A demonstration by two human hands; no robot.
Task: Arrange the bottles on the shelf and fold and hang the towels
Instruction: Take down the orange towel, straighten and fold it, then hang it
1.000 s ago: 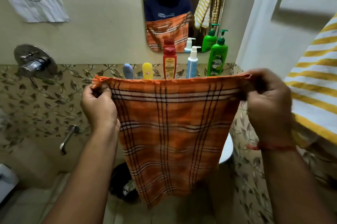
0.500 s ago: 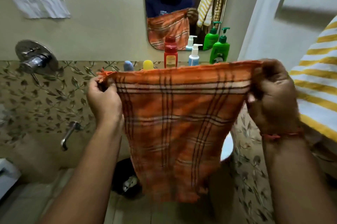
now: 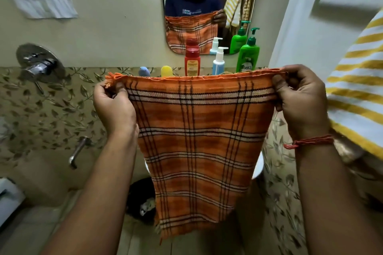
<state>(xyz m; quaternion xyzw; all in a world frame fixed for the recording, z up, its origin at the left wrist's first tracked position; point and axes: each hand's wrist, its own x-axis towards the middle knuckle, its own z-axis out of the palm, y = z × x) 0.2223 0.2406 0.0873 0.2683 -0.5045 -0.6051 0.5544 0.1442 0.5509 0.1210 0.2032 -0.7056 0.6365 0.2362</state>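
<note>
An orange checked towel [image 3: 199,140] hangs stretched flat in front of me. My left hand [image 3: 115,107] pinches its upper left corner and my right hand [image 3: 300,99] pinches its upper right corner. Behind the towel's top edge, bottles stand in a row below the mirror: a red bottle [image 3: 192,61], a white and blue pump bottle [image 3: 218,62], a green pump bottle [image 3: 247,55], a yellow bottle top [image 3: 166,71] and a blue bottle top [image 3: 144,71]. Their lower parts are hidden by the towel.
A yellow and white striped towel [image 3: 360,88] hangs at the right. A mirror [image 3: 209,5] is on the wall ahead. A chrome shower valve [image 3: 38,63] and a spout [image 3: 77,151] sit at the left. A white toilet rim [image 3: 258,168] shows behind the towel.
The towel's lower end, which swung up towards me half a second ago, now hangs flat and straight. Both hands still hold the top corners, spread wide.
</note>
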